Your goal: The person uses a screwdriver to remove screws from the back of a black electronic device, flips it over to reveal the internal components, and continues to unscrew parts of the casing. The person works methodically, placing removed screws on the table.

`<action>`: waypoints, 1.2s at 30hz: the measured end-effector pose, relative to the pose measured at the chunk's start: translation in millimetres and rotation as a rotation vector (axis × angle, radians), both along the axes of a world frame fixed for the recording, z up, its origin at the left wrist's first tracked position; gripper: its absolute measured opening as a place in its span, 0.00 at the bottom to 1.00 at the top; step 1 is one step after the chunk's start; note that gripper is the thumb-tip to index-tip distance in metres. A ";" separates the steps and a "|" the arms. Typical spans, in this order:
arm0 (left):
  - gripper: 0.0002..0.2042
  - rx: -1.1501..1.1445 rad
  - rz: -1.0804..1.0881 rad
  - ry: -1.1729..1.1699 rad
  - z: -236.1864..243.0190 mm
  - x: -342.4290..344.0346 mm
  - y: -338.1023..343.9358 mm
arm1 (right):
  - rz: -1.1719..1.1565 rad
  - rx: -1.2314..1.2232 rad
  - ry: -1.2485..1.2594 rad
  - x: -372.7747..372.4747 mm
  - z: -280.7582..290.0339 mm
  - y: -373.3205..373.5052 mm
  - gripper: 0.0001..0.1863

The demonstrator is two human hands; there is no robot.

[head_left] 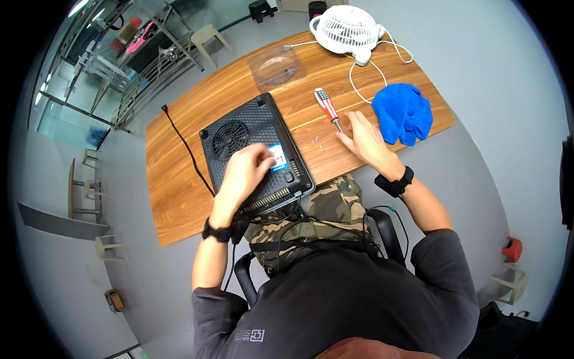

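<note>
A black laptop-sized device (244, 116) lies on the wooden table, showing a round fan grille (231, 139) and a blue-and-white sticker (278, 158). Over its near part is my left hand (245, 170), fingers curled together beside the sticker; whatever they may hold is hidden. My right hand (366, 140) rests on the table with its fingers stretched out and apart. Just left of it lies a screwdriver (326, 104) with a red, white and blue handle, its shaft tip close to my thumb. Several small screws (315, 139) are scattered between the device and my right hand.
A blue cloth (403, 113) is bunched at the table's right. Behind it stands a white fan (348, 30) with a looping cord. A clear plastic bag (277, 67) lies at the far edge, and a black cable (182, 139) runs along the left.
</note>
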State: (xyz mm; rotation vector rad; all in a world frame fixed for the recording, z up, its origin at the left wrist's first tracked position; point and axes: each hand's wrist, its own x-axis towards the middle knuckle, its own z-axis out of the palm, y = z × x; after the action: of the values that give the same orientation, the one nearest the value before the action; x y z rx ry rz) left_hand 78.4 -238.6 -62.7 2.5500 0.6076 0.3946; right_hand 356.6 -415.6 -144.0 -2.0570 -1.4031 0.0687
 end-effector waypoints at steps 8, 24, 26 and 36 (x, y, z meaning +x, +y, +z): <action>0.15 0.137 0.582 -0.114 -54.3 -142.8 28.1 | 0.298 0.137 0.194 -83.1 -6.5 29.1 0.24; 0.44 -0.007 0.520 -0.095 -96.3 -152.0 -12.5 | 0.247 0.014 0.263 -139.6 -36.5 30.8 0.43; 0.50 -0.063 0.486 -0.107 -95.5 -151.5 -17.1 | 0.270 0.007 0.253 -134.7 -42.9 31.3 0.50; 0.48 -0.029 0.453 -0.106 -108.6 -159.7 -12.5 | 0.300 -0.037 0.283 -133.5 -35.0 30.7 0.62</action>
State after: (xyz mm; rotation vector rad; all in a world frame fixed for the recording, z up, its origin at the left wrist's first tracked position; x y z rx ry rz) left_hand -81.4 -251.1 -171.2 2.3313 1.1429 0.6635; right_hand 223.0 -385.0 -179.1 -1.7671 -1.5229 0.4953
